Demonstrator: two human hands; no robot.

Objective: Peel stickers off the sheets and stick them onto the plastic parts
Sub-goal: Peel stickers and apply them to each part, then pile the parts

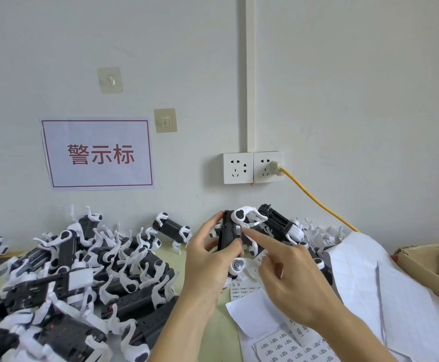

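My left hand point(208, 259) grips a black-and-white plastic toy dog point(232, 231) and holds it upright above the table. My right hand point(289, 278) points its straight index finger at the toy's black side, the fingertip pressing a small white sticker point(239, 230) there; the other fingers are curled. Sticker sheets point(289, 346) printed with small labels lie on the table below my right wrist. A smaller label sheet point(242, 288) shows between my hands.
A large heap of black-and-white toy dogs point(82, 278) covers the table's left side. More toys point(283, 226) lie behind my hands. White backing sheets point(385, 288) spread right, beside a cardboard box point(427, 267). Wall sockets point(252, 167) hold a yellow cable point(315, 198).
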